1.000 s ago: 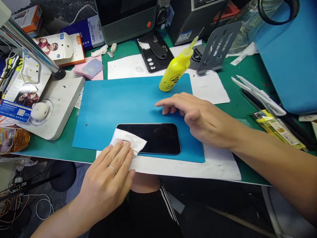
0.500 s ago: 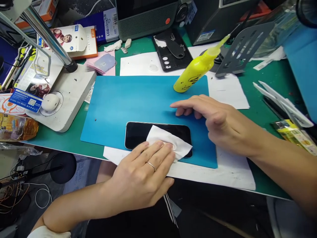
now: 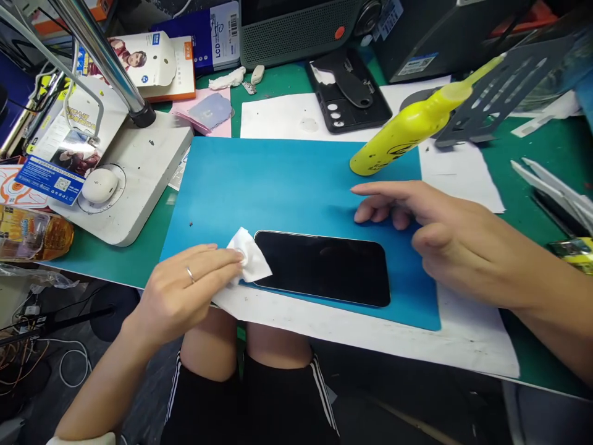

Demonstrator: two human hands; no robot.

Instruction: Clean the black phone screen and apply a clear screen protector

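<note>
A smartphone (image 3: 324, 269) lies flat, dark screen up, on a blue mat (image 3: 259, 179) near the table's front edge. Over its left end, a white wipe (image 3: 254, 259) is gripped under the fingertips of my left hand (image 3: 189, 284), which wears a ring. My right hand (image 3: 430, 228) hovers over the mat's right part, beyond the phone's right end. Its index finger points left, the other fingers are loosely curled, and nothing is in it. Behind that hand stands a yellow dropper bottle (image 3: 398, 139) with a thin nozzle.
At the back lies a black phone case (image 3: 347, 93) on white paper. A grey slotted stand (image 3: 491, 93) is at the back right, with white tweezers (image 3: 556, 191) nearer. On the left are a lamp base (image 3: 134, 185) and a box (image 3: 139, 62).
My left hand swept the wipe rightward across the phone screen, then back to its left end. My right hand kept its pose over the mat. The camera view shifted.
</note>
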